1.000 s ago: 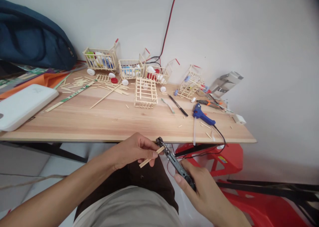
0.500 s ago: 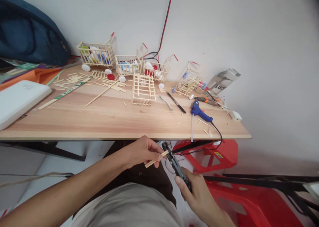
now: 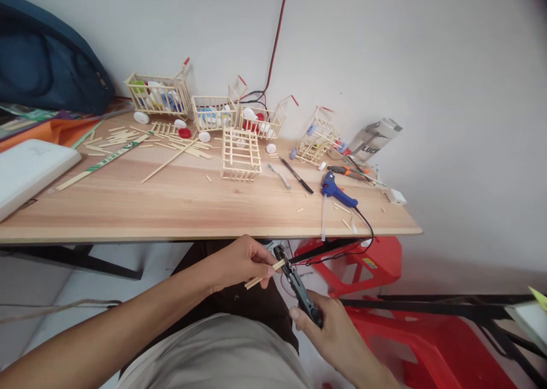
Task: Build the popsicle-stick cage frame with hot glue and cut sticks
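My left hand (image 3: 243,262) pinches thin wooden sticks (image 3: 255,282) between thumb and fingers, just in front of the table edge. Their far ends meet the jaws of the dark metal pliers (image 3: 299,289). My right hand (image 3: 331,326) is closed round the handles of the pliers, thumb along the near side. Whether the jaws have bitten into the wood is too small to tell. Above my hands on the table lies a small stick-built basket frame (image 3: 241,154). Loose cut sticks (image 3: 188,146) are scattered to its left.
Several miniature stick shopping carts (image 3: 158,95) holding coloured bits line the wall. A blue glue gun (image 3: 337,191), a black pen (image 3: 297,176) and orange-handled pliers (image 3: 348,172) lie on the right of the table (image 3: 171,212). A white box (image 3: 36,170) sits left; red stools (image 3: 384,263) stand below.
My view has turned slightly right, so the table things sit further left. Both hands keep their hold on the sticks and the pliers, with little visible movement between them.
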Demonstrator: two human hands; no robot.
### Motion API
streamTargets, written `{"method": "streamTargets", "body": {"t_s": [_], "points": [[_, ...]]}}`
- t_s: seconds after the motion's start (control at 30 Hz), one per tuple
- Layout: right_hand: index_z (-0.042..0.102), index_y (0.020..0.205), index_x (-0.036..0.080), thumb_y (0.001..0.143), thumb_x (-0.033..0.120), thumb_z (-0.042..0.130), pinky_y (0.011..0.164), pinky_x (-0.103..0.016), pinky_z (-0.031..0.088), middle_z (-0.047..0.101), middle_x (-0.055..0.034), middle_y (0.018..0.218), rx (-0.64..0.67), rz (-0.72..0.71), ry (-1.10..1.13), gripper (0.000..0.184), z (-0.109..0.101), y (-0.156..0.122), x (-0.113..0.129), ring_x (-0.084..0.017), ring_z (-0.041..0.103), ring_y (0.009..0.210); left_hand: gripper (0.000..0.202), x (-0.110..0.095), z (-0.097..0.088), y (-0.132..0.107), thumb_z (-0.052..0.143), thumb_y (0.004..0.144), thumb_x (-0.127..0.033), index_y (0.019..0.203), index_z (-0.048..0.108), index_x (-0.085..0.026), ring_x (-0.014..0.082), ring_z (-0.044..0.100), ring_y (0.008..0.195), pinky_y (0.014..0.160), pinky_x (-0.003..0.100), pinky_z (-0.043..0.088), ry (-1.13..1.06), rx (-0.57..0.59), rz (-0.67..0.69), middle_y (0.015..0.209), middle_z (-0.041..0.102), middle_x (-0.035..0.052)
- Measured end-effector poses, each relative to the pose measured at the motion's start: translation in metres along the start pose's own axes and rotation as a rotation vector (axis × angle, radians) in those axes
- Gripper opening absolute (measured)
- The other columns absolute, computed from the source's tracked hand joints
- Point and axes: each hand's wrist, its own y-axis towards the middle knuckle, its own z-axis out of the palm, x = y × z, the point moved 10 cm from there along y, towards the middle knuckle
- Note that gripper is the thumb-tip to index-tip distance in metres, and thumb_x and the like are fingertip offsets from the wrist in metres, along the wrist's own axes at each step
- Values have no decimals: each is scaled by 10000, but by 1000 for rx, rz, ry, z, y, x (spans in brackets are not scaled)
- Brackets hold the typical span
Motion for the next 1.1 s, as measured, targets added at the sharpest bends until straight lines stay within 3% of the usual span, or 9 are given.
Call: {"method": "streamTargets", "body": {"t_s": [0.17,0.3,0.5,0.67,0.77,0.9,1.03,1.1], "points": [[521,674,180,906,566,426,513,-237,358,526,8,571,43,33,59,459,15,-5,-6,-136,488,548,268,2,4,-2,606,690,-242,841,749,-74,67,391,466,455,198,266,9,18,7,579,591,6],[504,661,176,894,607,405,492,-230,308,460,19,570,-11,92,74,500,22,-4,-18,-117,413,540,233,8,1,2,590,685,-239,760,741,-77,65,384,464,448,198,247,62,-13,3,565,582,5],[462,616,187,860,582,449,500,-238,268,429,21,561,-82,148,59,464,40,1,-51,-117,377,542,290,38,5,22,573,650,-263,790,748,-79,69,365,439,440,212,237,56,-14,-29,556,596,-1],[455,600,195,900,562,409,508,-254,257,438,9,546,-147,128,29,476,39,2,-60,-126,394,526,315,38,8,32,558,653,-250,813,759,-69,72,356,448,448,217,227,100,-30,-10,543,583,-6],[384,583,206,908,532,412,490,-251,220,356,30,539,-178,46,26,461,26,2,-43,-110,334,515,362,22,10,21,552,658,-240,892,763,-61,72,358,448,448,213,236,89,-12,-10,543,580,-9],[359,591,207,910,459,437,489,-244,224,353,35,553,-232,-107,-28,414,-8,4,1,-103,327,521,346,-25,7,-5,575,700,-282,899,753,-64,72,384,472,458,203,267,97,28,61,577,599,0],[344,587,210,889,453,463,493,-242,236,344,37,551,-287,-200,-87,406,-52,26,42,-102,335,524,246,-81,-22,-13,612,721,-262,830,735,-79,73,419,516,487,195,286,184,-55,229,594,608,6],[352,584,209,888,469,448,503,-241,256,354,35,545,-291,-196,-116,412,-69,45,55,-105,348,527,256,-98,-39,-6,620,727,-253,874,734,-76,64,388,481,463,198,258,190,-88,272,578,598,3]]}}
